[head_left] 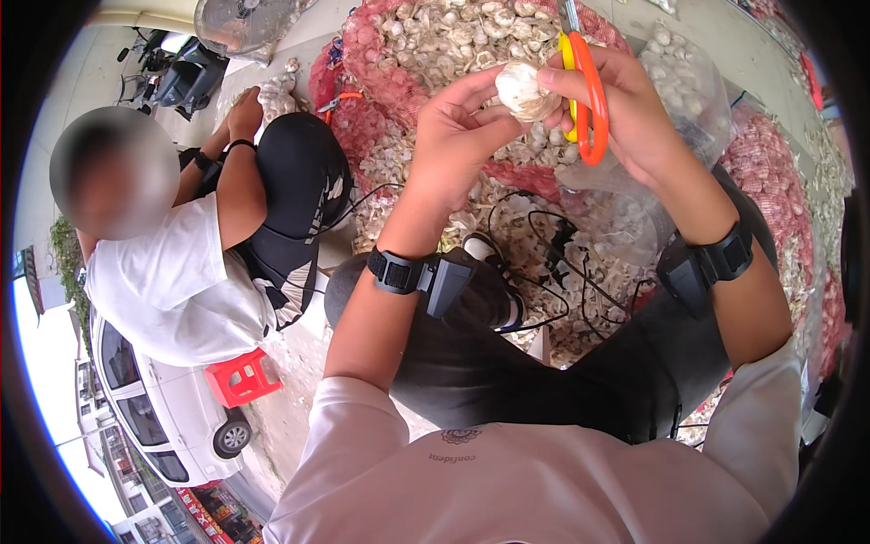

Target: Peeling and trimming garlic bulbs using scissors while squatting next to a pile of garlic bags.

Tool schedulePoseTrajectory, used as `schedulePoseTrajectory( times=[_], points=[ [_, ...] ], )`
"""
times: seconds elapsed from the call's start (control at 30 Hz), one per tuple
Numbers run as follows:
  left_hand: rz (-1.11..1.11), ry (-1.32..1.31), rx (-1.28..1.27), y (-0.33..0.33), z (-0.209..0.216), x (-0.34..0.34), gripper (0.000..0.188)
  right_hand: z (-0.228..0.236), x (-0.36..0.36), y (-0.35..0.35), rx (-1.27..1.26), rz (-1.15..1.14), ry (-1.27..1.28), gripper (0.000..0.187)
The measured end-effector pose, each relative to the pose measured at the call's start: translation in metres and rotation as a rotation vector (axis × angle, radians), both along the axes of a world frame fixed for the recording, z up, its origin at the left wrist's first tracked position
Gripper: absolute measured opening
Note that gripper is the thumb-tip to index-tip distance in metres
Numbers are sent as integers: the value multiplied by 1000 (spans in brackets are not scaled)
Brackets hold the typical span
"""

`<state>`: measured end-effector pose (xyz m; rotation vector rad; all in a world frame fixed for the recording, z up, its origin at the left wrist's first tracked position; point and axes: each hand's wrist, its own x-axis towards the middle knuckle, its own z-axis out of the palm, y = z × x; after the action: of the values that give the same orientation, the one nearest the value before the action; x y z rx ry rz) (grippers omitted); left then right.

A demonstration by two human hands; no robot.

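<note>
Above my knees, a white garlic bulb (523, 92) is held up between my two hands. My left hand (458, 131) has its fingertips and thumb around the bulb's left side. The right hand (630, 113) touches the bulb's right side with its thumb and carries a pair of scissors (591, 107) with orange and yellow handles. The blades point up toward the top edge, and their tips are out of sight. Behind the hands lies an opened red mesh sack (385, 50) with many garlic bulbs (462, 36) spilling over it.
Clear plastic bags of garlic (675, 68) and a full red mesh sack (770, 195) stand at right. Garlic skins and black cables (562, 263) cover the ground between my feet. A seated co-worker (181, 272) is at left, near a red stool (243, 376) and orange-handled scissors (343, 102).
</note>
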<state>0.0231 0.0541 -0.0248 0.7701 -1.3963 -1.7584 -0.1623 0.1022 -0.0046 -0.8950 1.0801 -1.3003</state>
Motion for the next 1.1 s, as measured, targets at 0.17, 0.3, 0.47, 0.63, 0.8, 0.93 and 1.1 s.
schedulePoseTrajectory(
  times=[0.17, 0.3, 0.47, 0.63, 0.8, 0.93, 1.1],
  points=[
    [-100, -9, 17, 3, 7, -8, 49, -12, -10, 1, -83, -33, 261, 31],
    [-3, 67, 85, 4, 1, -12, 43, -5, -10, 1, -100, -20, 346, 37],
    [57, 38, 85, 5, 4, -12, 40, -9, -7, -7, -115, -19, 405, 48],
    [57, 125, 170, -1, 4, 3, 36, -4, 4, -12, -146, 17, 358, 52],
    [49, 211, 294, -1, 5, 12, 39, -5, 7, -15, -107, 91, 335, 39],
    [50, 210, 311, -2, 7, 14, 38, -2, 9, -13, -147, 35, 260, 32],
    [-19, 299, 447, -4, 5, 11, 37, 0, 4, -13, -68, 59, 117, 24]
  ],
)
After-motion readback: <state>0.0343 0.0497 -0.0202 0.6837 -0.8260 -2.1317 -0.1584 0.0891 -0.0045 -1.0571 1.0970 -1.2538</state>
